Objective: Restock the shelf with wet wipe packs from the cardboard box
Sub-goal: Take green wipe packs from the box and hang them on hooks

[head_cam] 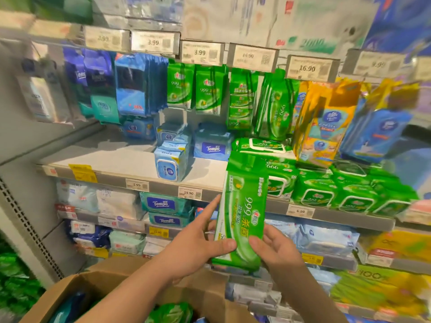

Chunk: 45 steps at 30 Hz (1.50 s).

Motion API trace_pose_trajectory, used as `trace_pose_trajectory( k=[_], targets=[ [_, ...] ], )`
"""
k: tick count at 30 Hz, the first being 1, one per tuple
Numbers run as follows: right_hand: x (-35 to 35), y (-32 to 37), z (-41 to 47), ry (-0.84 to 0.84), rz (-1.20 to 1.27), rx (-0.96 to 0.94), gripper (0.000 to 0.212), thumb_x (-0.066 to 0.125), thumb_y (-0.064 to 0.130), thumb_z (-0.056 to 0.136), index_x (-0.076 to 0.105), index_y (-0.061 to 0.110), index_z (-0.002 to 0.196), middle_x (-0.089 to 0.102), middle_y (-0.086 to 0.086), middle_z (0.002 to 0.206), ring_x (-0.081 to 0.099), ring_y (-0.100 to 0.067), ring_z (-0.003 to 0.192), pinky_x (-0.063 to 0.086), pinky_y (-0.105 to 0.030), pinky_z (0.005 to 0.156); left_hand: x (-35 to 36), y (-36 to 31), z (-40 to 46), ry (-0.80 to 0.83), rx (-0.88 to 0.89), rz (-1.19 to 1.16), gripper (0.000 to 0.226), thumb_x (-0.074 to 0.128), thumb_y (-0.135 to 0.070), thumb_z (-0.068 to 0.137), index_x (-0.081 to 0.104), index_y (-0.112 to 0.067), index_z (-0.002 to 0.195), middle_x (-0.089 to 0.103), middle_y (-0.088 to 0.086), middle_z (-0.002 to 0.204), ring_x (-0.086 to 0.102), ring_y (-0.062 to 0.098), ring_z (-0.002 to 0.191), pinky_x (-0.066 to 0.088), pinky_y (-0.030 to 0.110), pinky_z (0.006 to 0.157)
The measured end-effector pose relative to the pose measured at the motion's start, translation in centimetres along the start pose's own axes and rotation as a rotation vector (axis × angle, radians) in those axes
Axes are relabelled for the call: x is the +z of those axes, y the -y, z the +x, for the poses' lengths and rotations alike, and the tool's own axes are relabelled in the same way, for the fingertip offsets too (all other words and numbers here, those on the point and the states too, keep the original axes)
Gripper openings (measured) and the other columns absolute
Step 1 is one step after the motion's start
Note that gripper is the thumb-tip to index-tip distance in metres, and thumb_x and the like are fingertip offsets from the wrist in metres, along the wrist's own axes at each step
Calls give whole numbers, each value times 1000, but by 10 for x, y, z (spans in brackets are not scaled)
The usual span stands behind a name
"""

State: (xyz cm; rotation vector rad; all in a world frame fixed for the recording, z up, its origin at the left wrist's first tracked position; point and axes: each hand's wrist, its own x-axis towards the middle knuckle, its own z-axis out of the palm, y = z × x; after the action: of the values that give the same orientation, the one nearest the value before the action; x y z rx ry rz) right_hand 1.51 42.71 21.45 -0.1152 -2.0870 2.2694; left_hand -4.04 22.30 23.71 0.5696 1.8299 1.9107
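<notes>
Above the cardboard box (77, 287), both hands' fingers (229, 245) grip the green wipe pack (241, 213).

Green wet wipe pack (241, 213), white-striped

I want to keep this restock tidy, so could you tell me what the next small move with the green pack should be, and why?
Probably lift the green pack, held in both the left hand and right hand, up and slightly right onto the shelf beside the matching green packs. It hangs just below that ledge, and bare shelf lies left of them.
</notes>
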Motion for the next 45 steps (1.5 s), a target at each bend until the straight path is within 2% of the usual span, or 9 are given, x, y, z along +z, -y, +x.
trace_pose_trajectory(
  k=[5,11,16,20,24,28,32,41,45],
  targets=[
    [-22,24,15,-22,-39,-61,43,70,27,89,63,16,130,74,-4,123,70,-26,116,54,-48,100,13,-21,35,34,49,30,93,74,-1,91,28,-49,155,72,-4,129,70,24,119,54,47,105],
    [-43,60,39,-82,-89,-132,26,57,9,101,67,19,123,76,6,117,71,-13,112,57,-26,90,26,-46,80,41,114,70,88,74,-7,94,28,-44,159,70,-5,133,69,22,121,53,47,107],
    [-57,84,54,-90,-45,-180,28,55,4,101,66,16,124,76,1,117,72,-15,109,58,-22,82,33,-65,110,75,143,121,86,71,-5,96,26,-38,161,67,-1,139,67,25,123,53,47,106],
    [-65,101,64,-93,-82,-233,27,57,9,101,66,21,123,77,9,115,72,-9,108,56,-17,81,35,-81,128,78,169,154,86,73,-8,95,28,-39,161,66,0,140,66,24,124,53,48,107],
    [-73,116,76,-106,-109,-284,27,58,13,101,66,21,125,76,8,117,71,-11,112,57,-23,87,39,-98,142,76,220,165,85,72,-4,95,29,-37,161,67,-2,138,67,26,124,53,48,106],
    [-78,131,85,-97,-134,-350,26,58,14,101,67,23,123,75,12,117,70,-7,112,56,-22,89,44,-112,149,63,257,135,84,70,-4,95,31,-45,157,71,-6,131,71,24,116,58,38,97],
    [-81,138,91,-81,-139,-400,26,57,16,100,67,25,123,75,13,118,70,-5,111,55,-19,87,44,-119,155,46,285,152,87,71,-8,95,28,-48,158,71,-6,130,68,32,121,55,49,103],
    [-83,139,102,-110,-132,-409,26,56,16,103,67,25,124,76,15,115,70,-3,108,54,-14,82,44,-120,171,47,267,135,87,72,-11,94,27,-44,160,69,-8,134,70,26,119,53,49,106],
    [-85,144,110,-147,-126,-392,23,55,18,104,69,25,121,77,14,111,72,-4,104,57,-18,82,47,-122,179,55,247,87,78,68,-10,97,32,-40,159,71,-6,132,71,25,115,62,38,86]
  ],
)
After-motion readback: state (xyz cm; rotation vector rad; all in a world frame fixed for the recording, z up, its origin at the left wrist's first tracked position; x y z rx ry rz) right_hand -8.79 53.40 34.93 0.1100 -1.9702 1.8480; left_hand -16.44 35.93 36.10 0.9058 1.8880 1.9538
